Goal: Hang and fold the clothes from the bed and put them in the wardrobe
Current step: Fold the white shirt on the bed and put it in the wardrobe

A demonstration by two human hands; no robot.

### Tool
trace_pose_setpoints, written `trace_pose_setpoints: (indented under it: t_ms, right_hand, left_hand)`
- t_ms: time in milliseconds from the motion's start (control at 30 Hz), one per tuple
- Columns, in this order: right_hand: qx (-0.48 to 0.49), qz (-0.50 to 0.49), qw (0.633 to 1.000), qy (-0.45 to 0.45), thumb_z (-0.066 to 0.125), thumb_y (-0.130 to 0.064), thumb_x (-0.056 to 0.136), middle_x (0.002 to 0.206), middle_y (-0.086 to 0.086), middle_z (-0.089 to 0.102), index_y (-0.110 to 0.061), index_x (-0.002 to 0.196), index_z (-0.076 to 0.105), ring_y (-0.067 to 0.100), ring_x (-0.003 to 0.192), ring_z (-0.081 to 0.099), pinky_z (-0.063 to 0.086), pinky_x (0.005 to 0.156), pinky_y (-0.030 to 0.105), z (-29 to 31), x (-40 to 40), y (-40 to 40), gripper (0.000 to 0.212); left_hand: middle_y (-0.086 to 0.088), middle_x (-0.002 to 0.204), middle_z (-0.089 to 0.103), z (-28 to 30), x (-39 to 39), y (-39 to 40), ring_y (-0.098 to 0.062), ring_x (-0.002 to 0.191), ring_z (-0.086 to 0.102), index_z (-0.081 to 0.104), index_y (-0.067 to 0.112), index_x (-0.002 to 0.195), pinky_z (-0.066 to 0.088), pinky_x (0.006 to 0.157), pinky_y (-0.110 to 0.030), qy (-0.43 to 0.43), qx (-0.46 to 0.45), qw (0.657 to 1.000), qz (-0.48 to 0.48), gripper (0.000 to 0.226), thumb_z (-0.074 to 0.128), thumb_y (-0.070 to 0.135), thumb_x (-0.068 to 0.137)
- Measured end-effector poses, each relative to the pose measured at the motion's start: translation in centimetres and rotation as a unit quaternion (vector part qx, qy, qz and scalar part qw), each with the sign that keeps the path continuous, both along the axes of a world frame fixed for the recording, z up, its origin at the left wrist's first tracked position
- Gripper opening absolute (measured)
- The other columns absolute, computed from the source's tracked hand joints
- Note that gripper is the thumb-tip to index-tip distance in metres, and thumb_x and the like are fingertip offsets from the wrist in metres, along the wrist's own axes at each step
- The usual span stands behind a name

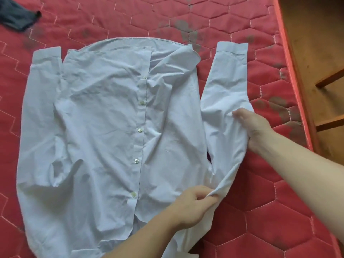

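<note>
A pale blue button-up shirt point(111, 118) lies spread face up on the red quilted mattress point(270, 211), its collar end toward me and both sleeves laid along its sides. My left hand point(193, 203) pinches the fabric at the shoulder of the right-side sleeve. My right hand point(255, 127) grips the outer edge of that same sleeve point(225, 101) near its middle, lifting a fold of it. The sleeve's cuff point(232, 48) lies flat at the far end.
A dark garment point(16, 15) lies at the far left corner of the mattress. The mattress edge point(290, 62) runs down the right side, with wooden floor and furniture legs point(329, 79) beyond it.
</note>
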State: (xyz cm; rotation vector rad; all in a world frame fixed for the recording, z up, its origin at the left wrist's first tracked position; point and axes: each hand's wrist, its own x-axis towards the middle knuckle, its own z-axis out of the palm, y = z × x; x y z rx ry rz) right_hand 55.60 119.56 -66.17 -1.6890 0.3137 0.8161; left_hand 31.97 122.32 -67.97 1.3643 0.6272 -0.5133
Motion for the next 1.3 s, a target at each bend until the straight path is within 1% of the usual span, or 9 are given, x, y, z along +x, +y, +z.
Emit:
trace_pose_setpoints:
  t_ms: [67, 167, 333, 433, 500, 700, 1000, 1100, 1300]
  right_hand:
    - [-0.034, 0.039, 0.986, -0.157, 0.065, -0.017, 0.074, 0.069, 0.002, 0.056, -0.01, 0.07, 0.061, 0.017, 0.068, 0.054, 0.044, 0.062, 0.031, 1.6, 0.7, 3.3, 0.009]
    - [-0.085, 0.232, 0.871, -0.426, 0.058, -0.029, 0.067, 0.078, -0.001, 0.057, 0.0, 0.062, 0.057, 0.012, 0.071, 0.051, 0.04, 0.066, 0.029, 3.6, -0.9, 9.4, 0.03]
    - [-0.132, 0.657, 0.657, -0.346, 0.06, -0.052, 0.084, 0.108, -0.004, 0.057, -0.026, 0.082, 0.061, 0.016, 0.108, 0.054, 0.042, 0.096, 0.035, 1.9, -7.5, 14.9, 0.026]
    - [-0.17, 0.623, 0.656, -0.39, 0.051, -0.051, 0.091, 0.115, -0.004, 0.057, -0.029, 0.107, 0.059, 0.019, 0.113, 0.053, 0.042, 0.095, 0.035, 0.2, -8.0, 13.4, 0.029]
    - [-0.188, 0.579, 0.663, -0.435, 0.05, -0.042, 0.09, 0.118, -0.002, 0.057, -0.029, 0.114, 0.056, 0.023, 0.113, 0.054, 0.046, 0.092, 0.04, -0.2, -7.2, 12.3, 0.028]
    - [-0.417, 0.576, 0.528, -0.464, 0.053, -0.031, 0.083, 0.119, 0.009, 0.056, -0.021, 0.118, 0.051, 0.032, 0.12, 0.046, 0.034, 0.099, 0.047, -0.8, -3.4, 11.1, 0.036]
    - [-0.303, 0.599, 0.458, -0.583, 0.055, -0.032, 0.085, 0.151, 0.007, 0.032, -0.023, 0.144, 0.036, 0.03, 0.141, 0.022, 0.011, 0.116, 0.054, 1.0, 1.0, 22.3, 0.062]
    - [-0.305, 0.596, 0.495, -0.553, 0.054, -0.04, 0.086, 0.145, 0.002, 0.037, -0.027, 0.139, 0.038, 0.026, 0.135, 0.032, 0.023, 0.111, 0.048, -0.3, 1.0, 22.1, 0.057]
    - [-0.243, 0.407, 0.814, -0.335, 0.067, -0.051, 0.076, 0.114, 0.002, 0.058, -0.023, 0.132, 0.042, 0.022, 0.097, 0.061, 0.047, 0.068, 0.031, -2.5, 1.6, 23.4, 0.067]
  left_hand:
    - [0.018, 0.085, 0.068, -0.6, -0.5, 1.0, 0.0, 0.085, 0.062, 0.075, 0.039, 0.083, 0.045, 0.082, -0.018, 0.043, -0.101, 0.993, 0.05, 0.021, 0.057, 0.037, 0.091]
    - [0.01, 0.081, 0.073, -1.6, -1.0, 2.5, -0.002, 0.081, 0.066, 0.08, 0.027, 0.075, 0.051, 0.078, -0.017, 0.075, -0.18, 0.974, 0.115, 0.013, 0.071, 0.032, 0.083]
    - [0.004, 0.116, 0.069, -2.2, -2.3, 3.9, -0.015, 0.106, 0.065, 0.07, 0.015, 0.115, 0.051, 0.082, -0.023, 0.11, -0.28, 0.934, 0.192, 0.068, 0.07, 0.06, 0.063]
    - [0.012, 0.078, 0.07, -1.6, -2.9, 6.0, -0.007, 0.068, 0.066, 0.067, 0.024, 0.111, 0.052, 0.073, -0.024, 0.084, -0.238, 0.941, 0.226, 0.066, 0.072, 0.063, 0.058]
    - [0.011, 0.08, 0.073, -1.4, -2.4, 7.6, -0.004, 0.065, 0.066, 0.064, 0.023, 0.109, 0.053, 0.066, -0.023, 0.08, -0.155, 0.957, 0.231, 0.054, 0.075, 0.052, 0.064]
    - [0.0, 0.078, 0.072, -1.8, 0.6, 12.6, -0.018, 0.071, 0.066, 0.067, 0.019, 0.087, 0.051, 0.061, -0.031, 0.062, 0.151, 0.949, 0.269, 0.024, 0.059, 0.027, 0.066]
    - [0.006, 0.054, 0.064, -2.8, 2.3, 16.7, -0.012, 0.045, 0.061, 0.067, 0.013, 0.081, 0.051, 0.046, -0.028, 0.116, 0.052, 0.959, 0.253, 0.006, 0.062, 0.013, 0.077]
    - [-0.005, 0.063, 0.071, -2.4, 2.8, 17.7, -0.018, 0.047, 0.065, 0.066, 0.009, 0.085, 0.052, 0.042, -0.028, 0.141, -0.019, 0.956, 0.257, 0.017, 0.063, 0.026, 0.087]
    - [-0.002, 0.053, 0.059, -2.4, 3.6, 20.6, -0.023, 0.051, 0.06, 0.057, 0.014, 0.058, 0.058, 0.053, -0.043, 0.128, 0.058, 0.948, 0.285, 0.046, 0.062, 0.051, 0.085]
